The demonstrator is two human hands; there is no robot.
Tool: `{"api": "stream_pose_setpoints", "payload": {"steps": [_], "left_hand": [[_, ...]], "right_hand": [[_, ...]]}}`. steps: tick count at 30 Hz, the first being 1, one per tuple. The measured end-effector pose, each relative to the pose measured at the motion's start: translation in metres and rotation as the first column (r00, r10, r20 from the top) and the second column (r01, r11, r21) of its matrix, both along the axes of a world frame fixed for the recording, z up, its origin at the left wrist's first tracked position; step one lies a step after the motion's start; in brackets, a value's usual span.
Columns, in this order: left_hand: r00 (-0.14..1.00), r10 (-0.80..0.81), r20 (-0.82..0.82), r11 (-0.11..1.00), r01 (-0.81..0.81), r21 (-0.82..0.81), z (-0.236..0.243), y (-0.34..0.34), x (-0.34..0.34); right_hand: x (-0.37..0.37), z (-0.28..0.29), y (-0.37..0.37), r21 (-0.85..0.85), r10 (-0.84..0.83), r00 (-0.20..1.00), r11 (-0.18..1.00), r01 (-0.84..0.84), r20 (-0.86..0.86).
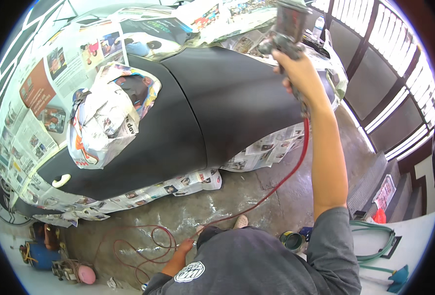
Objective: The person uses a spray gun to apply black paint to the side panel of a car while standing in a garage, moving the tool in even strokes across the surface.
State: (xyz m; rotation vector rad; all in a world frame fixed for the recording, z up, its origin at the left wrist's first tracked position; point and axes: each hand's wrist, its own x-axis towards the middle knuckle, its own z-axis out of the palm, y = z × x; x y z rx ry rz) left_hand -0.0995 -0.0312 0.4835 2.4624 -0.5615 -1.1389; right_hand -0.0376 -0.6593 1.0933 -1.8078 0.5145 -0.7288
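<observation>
Over the right end of the car, a spray gun is being gripped in the right hand. Beside it, a red hose is being clasped in the left hand.

Newspaper sheets on car: headlines, small print. Round wall emblem left of car: capitals. Grey T-shirt before car: white lettered logo.
</observation>
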Motion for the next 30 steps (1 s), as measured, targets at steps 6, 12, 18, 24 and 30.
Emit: {"api": "stream_pose_setpoints", "payload": {"steps": [6, 12, 18, 24, 30], "left_hand": [[0.986, 0.143, -0.081, 0.987, -0.148, -0.057, 0.021, -0.05, 0.005], [0.954, 0.298, -0.033, 0.949, -0.3, -0.102, 0.016, -0.072, 0.035], [0.901, 0.429, -0.07, 0.889, -0.435, -0.144, 0.0, -0.076, 0.028], [0.88, 0.475, -0.031, 0.874, -0.475, -0.106, -0.016, -0.045, -0.004], [0.889, 0.456, -0.051, 0.888, -0.458, -0.048, -0.002, -0.035, -0.028]], "right_hand": [[-0.041, -0.038, 0.049, 0.089, 0.029, 0.996, 0.996, -0.022, -0.079], [-0.021, -0.036, 0.111, -0.219, 0.148, 0.984, 0.961, -0.166, -0.098], [0.016, -0.022, 0.139, -0.442, 0.214, 0.973, 0.867, -0.229, -0.086], [0.043, -0.018, 0.15, -0.559, 0.194, 0.981, 0.811, -0.173, -0.023], [0.037, -0.031, 0.149, -0.572, 0.152, 0.972, 0.788, -0.228, -0.178]]}}
